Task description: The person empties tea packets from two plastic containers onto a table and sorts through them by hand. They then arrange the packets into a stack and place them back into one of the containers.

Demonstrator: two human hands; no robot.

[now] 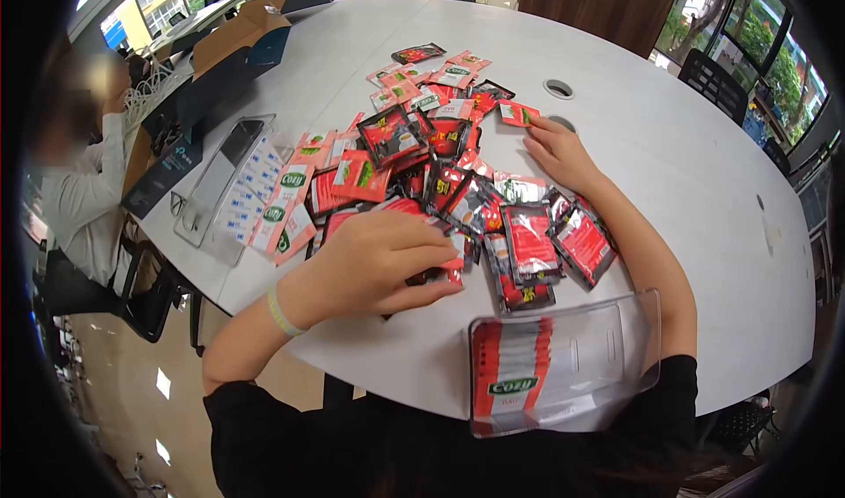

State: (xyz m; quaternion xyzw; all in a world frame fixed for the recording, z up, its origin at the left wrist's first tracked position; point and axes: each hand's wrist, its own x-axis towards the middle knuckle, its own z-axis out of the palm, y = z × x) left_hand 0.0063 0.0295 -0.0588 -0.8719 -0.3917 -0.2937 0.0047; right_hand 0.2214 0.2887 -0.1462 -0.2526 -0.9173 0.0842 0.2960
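Observation:
A loose heap of small sachets (394,137) lies on the table, some black and red, others pink and white with green marks. My left hand (374,256) is over the near side of the heap, thumb and curled fingers apart, with sachets in the gap between them. At the heap's right edge, my right hand (563,153) pinches a red sachet with a green picture (518,113). A clear plastic tray (607,366) stands at the near edge, in front of my body. Inside it, at the left, is an overlapping row of "Cozy" sachets (510,379).
To the left, another clear tray (187,221) stands beside blue-and-white packets (251,194) and a row of Cozy sachets (280,208). Open cardboard boxes (233,45) line the far left, near a seated person (84,181). Round cable holes (558,89) pierce the white table (722,260).

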